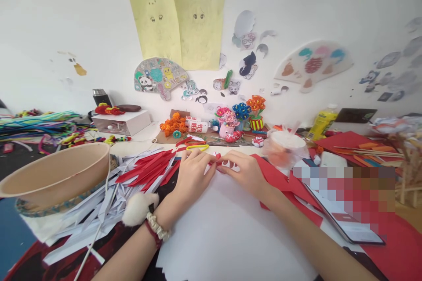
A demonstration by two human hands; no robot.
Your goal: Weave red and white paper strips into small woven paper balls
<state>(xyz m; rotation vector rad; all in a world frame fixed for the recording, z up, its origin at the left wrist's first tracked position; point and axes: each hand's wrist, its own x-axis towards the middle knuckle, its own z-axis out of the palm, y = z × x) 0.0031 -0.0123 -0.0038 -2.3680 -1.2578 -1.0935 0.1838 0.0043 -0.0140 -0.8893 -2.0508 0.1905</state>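
A small red-and-white folded paper piece [218, 158] is pinched at the fingertips of my left hand [194, 169] and my right hand [242, 171]. Fingers cover much of it, so its exact shape is partly hidden. Both hands are closed, meeting above the far end of a large white sheet [231, 228]. A pair of yellow-handled scissors [199, 147] lies just beyond my left hand. Red folded paper strips [147, 169] are piled to the left, with white paper strips [108, 202] under and around them. Larger red paper pieces [268, 175] lie beside my right hand.
A beige basin [56, 171] stands at left, with a white cable [107, 184] running past it. A tablet or phone [356, 232] lies at right, its screen partly blurred. Behind are small flower pots [256, 123], a lidded plastic cup [286, 142] and a yellow bottle [322, 123].
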